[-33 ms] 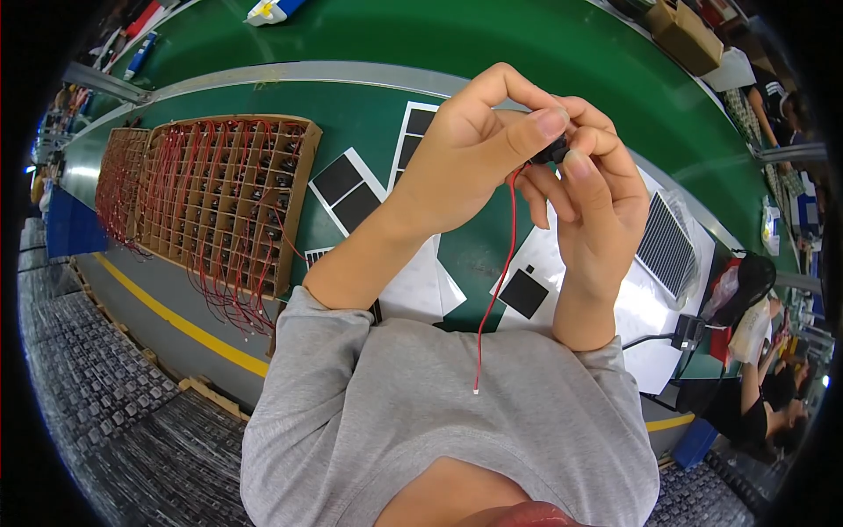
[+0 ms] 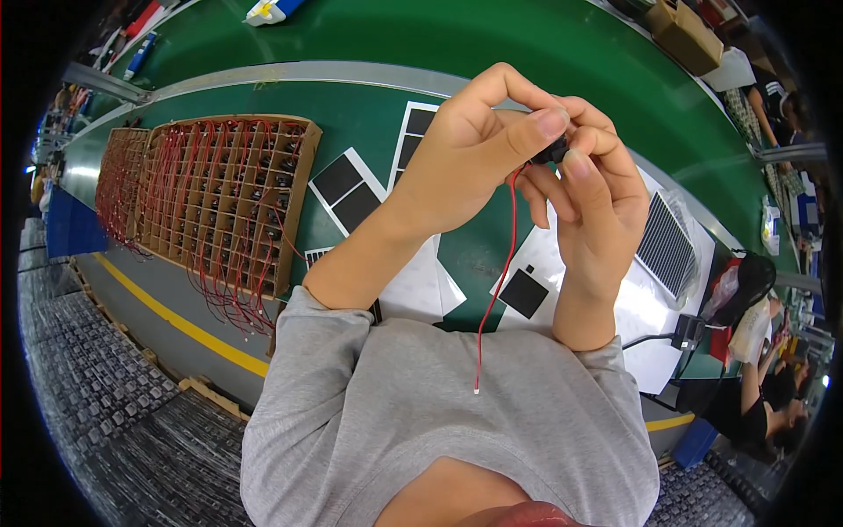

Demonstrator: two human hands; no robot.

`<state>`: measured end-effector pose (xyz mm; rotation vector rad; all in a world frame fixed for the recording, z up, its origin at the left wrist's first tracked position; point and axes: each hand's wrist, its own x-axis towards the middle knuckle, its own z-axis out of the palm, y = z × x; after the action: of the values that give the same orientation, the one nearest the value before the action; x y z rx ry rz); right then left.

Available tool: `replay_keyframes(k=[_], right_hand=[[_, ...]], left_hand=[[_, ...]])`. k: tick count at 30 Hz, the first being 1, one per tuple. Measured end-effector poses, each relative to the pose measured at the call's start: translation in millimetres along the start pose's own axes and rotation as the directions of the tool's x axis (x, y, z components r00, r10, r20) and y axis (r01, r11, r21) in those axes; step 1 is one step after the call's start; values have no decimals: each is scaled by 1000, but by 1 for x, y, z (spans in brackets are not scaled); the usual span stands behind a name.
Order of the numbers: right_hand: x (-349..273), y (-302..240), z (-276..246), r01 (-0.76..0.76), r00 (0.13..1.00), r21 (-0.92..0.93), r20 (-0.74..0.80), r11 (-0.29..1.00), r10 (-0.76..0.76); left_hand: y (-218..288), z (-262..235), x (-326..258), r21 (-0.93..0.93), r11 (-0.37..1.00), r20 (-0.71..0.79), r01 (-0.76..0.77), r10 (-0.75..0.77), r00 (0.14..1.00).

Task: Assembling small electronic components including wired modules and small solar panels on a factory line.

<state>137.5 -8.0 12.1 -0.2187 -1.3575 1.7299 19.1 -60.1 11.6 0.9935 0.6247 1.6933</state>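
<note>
Both my hands are raised together over the green bench [image 2: 527,53]. My left hand [image 2: 479,145] and my right hand [image 2: 588,211] pinch a small black part [image 2: 551,151] between their fingertips. A thin red wire [image 2: 500,272] hangs from that part down toward my grey shirt, its white tip free. Under my hands lie white backing sheets with black square pads [image 2: 351,189], and one more black pad [image 2: 524,292] lies beneath my right wrist.
A cardboard grid tray [image 2: 228,202] full of black parts with red wires stands at the left, a second one [image 2: 118,176] beyond it. A ridged dark panel [image 2: 667,246] lies at the right. A cardboard box [image 2: 685,35] sits far back. Another person [image 2: 755,395] is at the lower right.
</note>
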Motion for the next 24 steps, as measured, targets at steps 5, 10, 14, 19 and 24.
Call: replay_keyframes(k=[5,10,14,19,24], right_hand=[[1,1,0,31,999,-8,20,999,-31],[1,1,0,29,999,-7,25,1000,-28],[0,2,-1,26,999,-8,25,1000,-26],[3,6,-1,67,998,5,14,998,-67],[4,3,-9,45,996,66,72,997,-49]], left_hand=[[0,0,0,23,1000,5,2,-2,1000],[2,0,0,-20,1000,1,15,-15,1000],[1,1,-1,-33,999,-13,10,-11,1000],[-1,1,-1,32,999,-44,-20,21,999],[-2,4,-1,-57,998,11,31,-31,999]])
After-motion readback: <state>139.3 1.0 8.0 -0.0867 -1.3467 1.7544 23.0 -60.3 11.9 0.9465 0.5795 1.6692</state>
